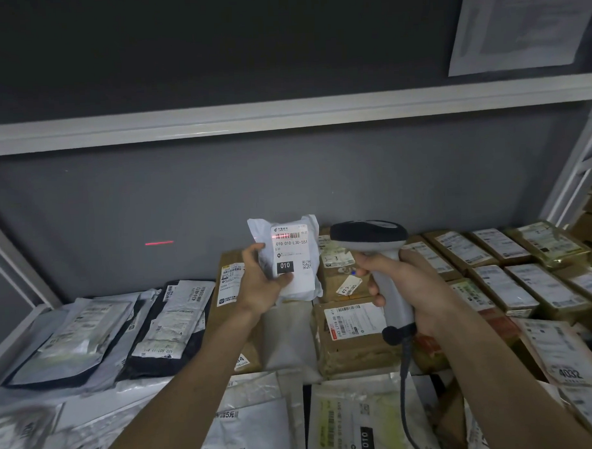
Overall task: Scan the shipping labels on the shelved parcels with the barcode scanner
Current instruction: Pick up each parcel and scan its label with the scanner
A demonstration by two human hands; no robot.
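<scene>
Left hand [261, 281] curled round a small white plastic-wrapped parcel [289, 258], held upright above the shelf [19, 329] near its back edge, printed shipping label [292, 254] facing the camera. Right hand [414, 284] wrapped tight on the handle of a grey-and-black corded barcode scanner [378, 255] — head just beside the parcel. Thin red scan line [281, 236] across the label's barcode, spilling onto the grey back wall [119, 203]. Below — brown cardboard boxes [352, 333] and flat mailer bags [90, 332] crowding the shelf.

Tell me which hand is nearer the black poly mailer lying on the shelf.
Left. The left hand, holding the white parcel, is just right of the black mailer; the right hand, gripping the scanner, is farther right.
</scene>
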